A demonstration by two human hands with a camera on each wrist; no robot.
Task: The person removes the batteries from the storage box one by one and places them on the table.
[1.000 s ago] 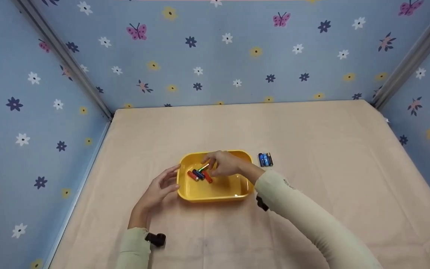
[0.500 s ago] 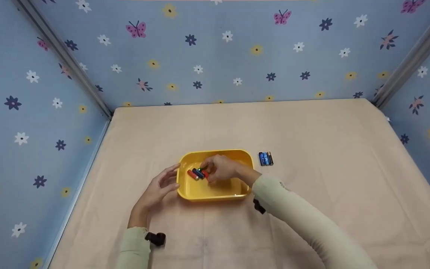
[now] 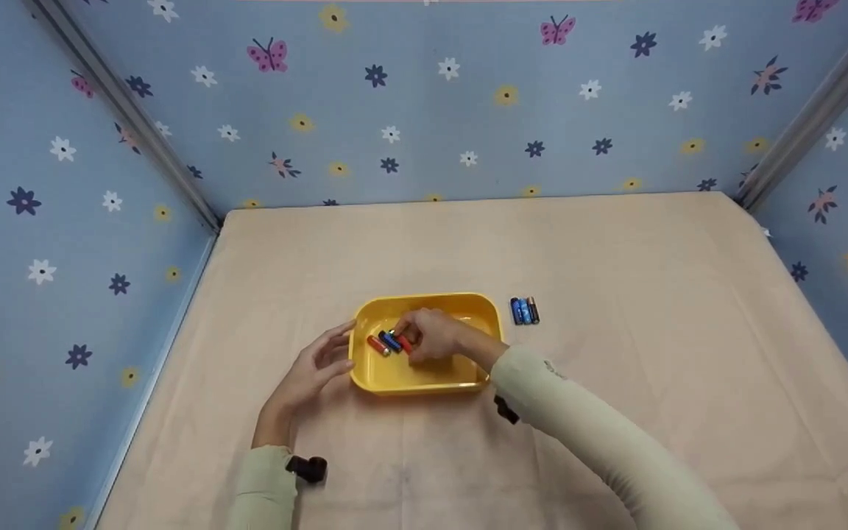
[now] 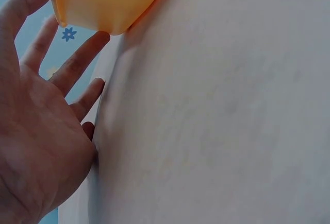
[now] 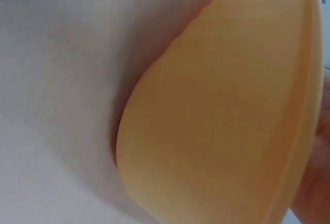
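In the head view, a yellow plastic tub (image 3: 424,387) stands mid-table. My left hand (image 3: 310,372) steadies its left end, fingers spread and fingertips at the wall; the left wrist view shows those fingertips (image 4: 103,37) against the tub. My right hand (image 3: 435,335) reaches inside with bent fingers, pinching a battery mostly hidden by them, only its tip showing. Just left of these fingers lie a red battery (image 3: 377,346), a dark blue battery (image 3: 389,341) and another red battery (image 3: 405,344), side by side. The tub's outer wall (image 5: 206,121) hides most of the right hand in the right wrist view.
Outside the tub to the right, three batteries (image 3: 524,311) in blue and black lie in a row on the beige tablecloth (image 3: 615,265). Blue walls (image 3: 424,96) with flowers and butterflies enclose the table at the back and both sides.
My right hand has moved down and slightly left in the tub, bringing the green-and-gold battery it pinches to the others, now mostly hidden. The left hand stays at the tub's end.
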